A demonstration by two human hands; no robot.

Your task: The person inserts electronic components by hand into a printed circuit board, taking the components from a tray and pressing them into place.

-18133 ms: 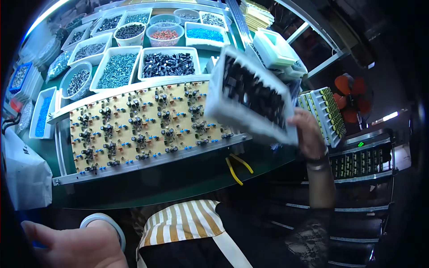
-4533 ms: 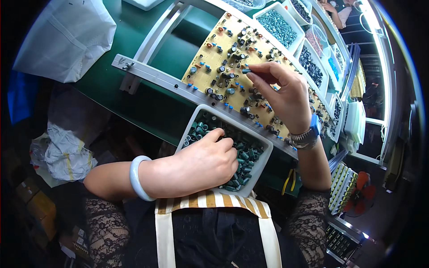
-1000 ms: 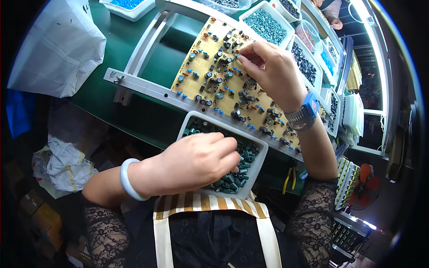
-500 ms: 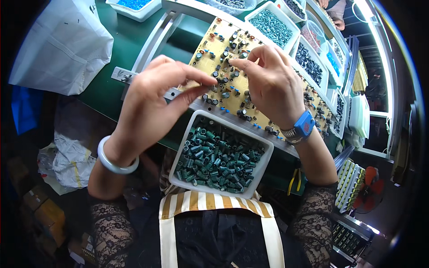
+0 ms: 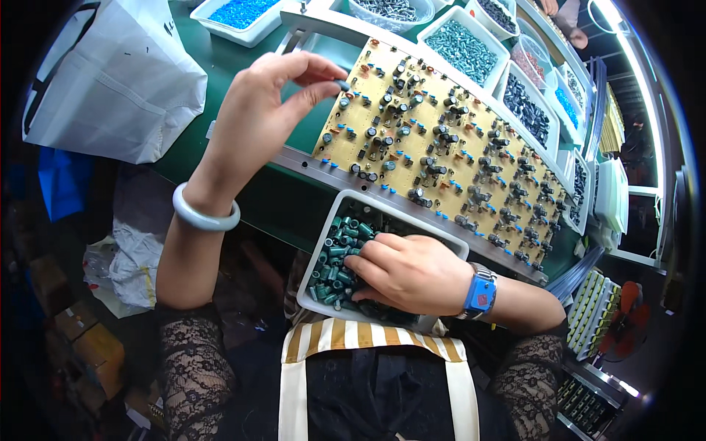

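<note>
My left hand (image 5: pixel 276 103) is raised at the left end of the circuit board panel (image 5: pixel 353 158). Its thumb and index finger pinch a small dark cylindrical capacitor (image 5: pixel 342 85). Down in a white tray (image 5: pixel 307 288), my right hand (image 5: pixel 415 275) reaches among loose green capacitors (image 5: pixel 340 253). Its fingers are bent, with the thumb apart from the index finger; nothing shows held between them, though some fingertips are partly hidden. The tan panel, crowded with black cylinders and blue and orange parts, lies in a metal frame (image 5: pixel 334 175) beyond the tray.
Along the panel's far side stand bins of parts, including a bin of small green pieces (image 5: pixel 463 48) and a bin of black pieces (image 5: pixel 526 110). A white bag (image 5: pixel 121 81) is at the left on the green table (image 5: pixel 197 44). A red-bladed fan (image 5: pixel 625 320) stands at the right.
My right hand has come from the panel down into the tray. My left hand has moved up and away from the panel's middle, still pinching. The view has shifted slightly.
</note>
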